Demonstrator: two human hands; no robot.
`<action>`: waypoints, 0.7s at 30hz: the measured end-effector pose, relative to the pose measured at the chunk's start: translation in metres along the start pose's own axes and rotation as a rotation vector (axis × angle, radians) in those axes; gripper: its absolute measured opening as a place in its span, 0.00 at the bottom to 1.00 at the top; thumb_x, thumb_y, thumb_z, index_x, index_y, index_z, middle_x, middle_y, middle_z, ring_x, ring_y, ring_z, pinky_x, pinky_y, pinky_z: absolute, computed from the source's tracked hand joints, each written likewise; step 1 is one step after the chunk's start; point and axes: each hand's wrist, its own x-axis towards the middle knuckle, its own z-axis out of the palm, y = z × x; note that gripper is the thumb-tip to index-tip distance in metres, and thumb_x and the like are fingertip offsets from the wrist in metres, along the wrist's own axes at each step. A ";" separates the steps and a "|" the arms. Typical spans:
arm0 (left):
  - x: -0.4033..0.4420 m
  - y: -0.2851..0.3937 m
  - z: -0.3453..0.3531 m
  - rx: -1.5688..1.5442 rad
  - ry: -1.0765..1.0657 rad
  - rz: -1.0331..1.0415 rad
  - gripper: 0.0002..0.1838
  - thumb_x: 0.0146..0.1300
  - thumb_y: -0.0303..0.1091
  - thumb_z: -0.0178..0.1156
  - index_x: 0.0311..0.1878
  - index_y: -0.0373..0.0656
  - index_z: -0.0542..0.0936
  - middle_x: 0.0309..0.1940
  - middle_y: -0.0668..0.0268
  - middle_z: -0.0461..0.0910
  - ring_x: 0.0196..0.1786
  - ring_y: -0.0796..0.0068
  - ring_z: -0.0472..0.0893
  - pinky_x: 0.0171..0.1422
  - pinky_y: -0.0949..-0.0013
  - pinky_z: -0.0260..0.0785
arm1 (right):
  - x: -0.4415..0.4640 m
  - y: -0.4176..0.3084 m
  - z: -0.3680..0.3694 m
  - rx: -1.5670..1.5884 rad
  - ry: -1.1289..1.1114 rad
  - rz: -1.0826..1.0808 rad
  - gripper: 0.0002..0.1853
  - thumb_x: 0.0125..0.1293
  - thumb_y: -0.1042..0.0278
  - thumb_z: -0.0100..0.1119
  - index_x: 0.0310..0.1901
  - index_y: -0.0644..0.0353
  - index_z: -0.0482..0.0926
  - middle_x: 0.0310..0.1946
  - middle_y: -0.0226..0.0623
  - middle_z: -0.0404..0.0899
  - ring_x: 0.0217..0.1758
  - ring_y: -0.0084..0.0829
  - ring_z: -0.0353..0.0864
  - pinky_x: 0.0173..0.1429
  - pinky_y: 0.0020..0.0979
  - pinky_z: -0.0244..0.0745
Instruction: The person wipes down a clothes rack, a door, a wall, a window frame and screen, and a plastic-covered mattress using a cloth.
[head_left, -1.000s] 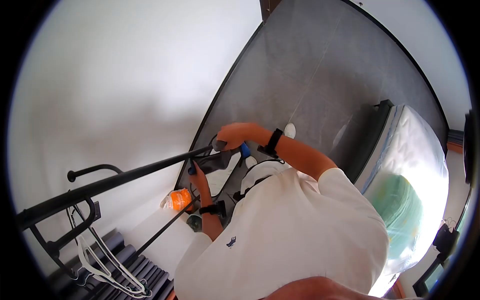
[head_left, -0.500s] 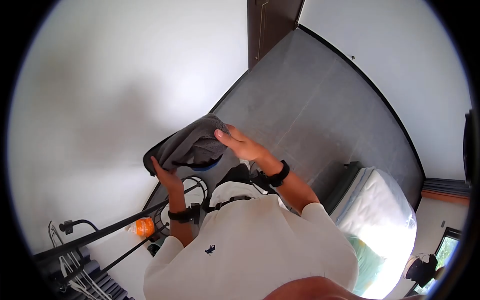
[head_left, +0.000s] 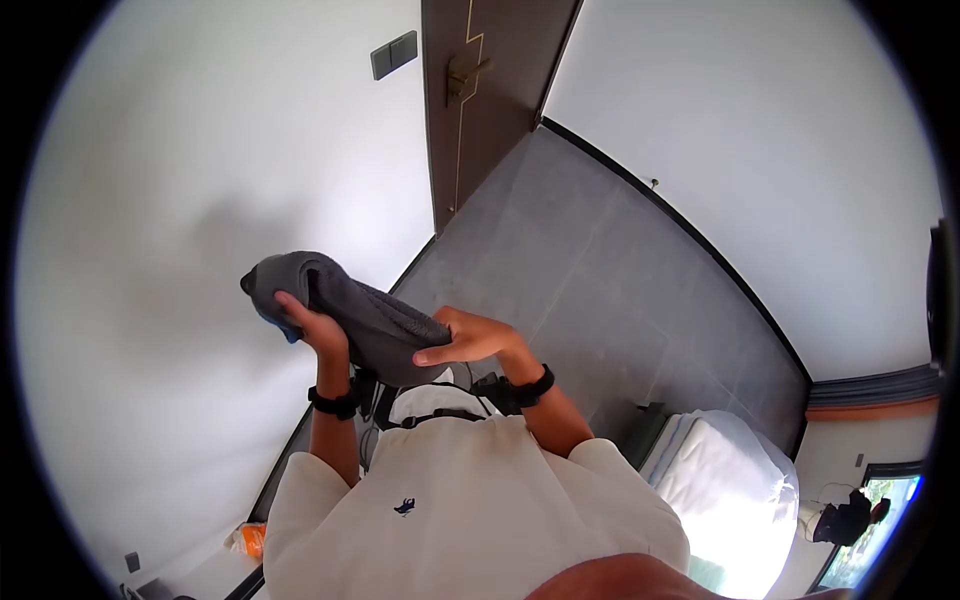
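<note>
A dark grey, fuzzy towel is bunched up in front of my chest, held by both hands. At its left end my left hand is closed round it, thumb on top. There, a dark item with a blue edge shows in part, mostly covered by the towel; its kind I cannot make out. My right hand pinches the towel's right end, the thumb on the near side and the fingers partly hidden behind the cloth. Both wrists wear black bands.
A brown door with a handle stands ahead, beside a dark wall switch. White wall runs close on the left. A plastic-wrapped mattress lies to the right on the grey floor. An orange bag is at lower left.
The view has turned, bringing the door handle and switch into sight, while the clothes rail has left it. The towel now stretches lengthwise between my hands; the dark item is more covered.
</note>
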 end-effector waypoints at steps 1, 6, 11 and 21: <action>0.008 -0.007 0.026 0.006 0.016 0.021 0.37 0.74 0.63 0.47 0.65 0.33 0.70 0.64 0.60 0.73 0.63 0.67 0.74 0.69 0.66 0.66 | 0.002 -0.006 -0.020 0.019 0.004 -0.011 0.22 0.66 0.53 0.69 0.40 0.70 0.83 0.25 0.27 0.80 0.30 0.22 0.73 0.36 0.29 0.71; 0.047 -0.039 0.121 -0.033 -0.049 0.115 0.35 0.75 0.60 0.47 0.66 0.34 0.70 0.63 0.61 0.74 0.63 0.68 0.74 0.69 0.66 0.65 | 0.028 0.006 -0.102 0.614 0.566 -0.475 0.18 0.73 0.59 0.60 0.53 0.67 0.80 0.46 0.28 0.82 0.48 0.22 0.76 0.56 0.24 0.71; 0.062 -0.102 0.221 -0.004 -0.050 -0.036 0.38 0.75 0.61 0.49 0.70 0.33 0.65 0.71 0.63 0.65 0.72 0.72 0.64 0.76 0.70 0.51 | 0.121 0.036 -0.252 0.359 0.844 -0.497 0.19 0.76 0.62 0.54 0.60 0.68 0.73 0.56 0.36 0.77 0.59 0.27 0.73 0.65 0.29 0.67; 0.168 -0.137 0.401 0.590 -0.727 0.767 0.22 0.69 0.30 0.54 0.65 0.42 0.71 0.75 0.47 0.56 0.76 0.49 0.59 0.77 0.53 0.52 | 0.266 -0.019 -0.473 -0.238 0.925 -1.106 0.20 0.66 0.70 0.61 0.58 0.67 0.75 0.60 0.50 0.72 0.63 0.45 0.75 0.65 0.38 0.69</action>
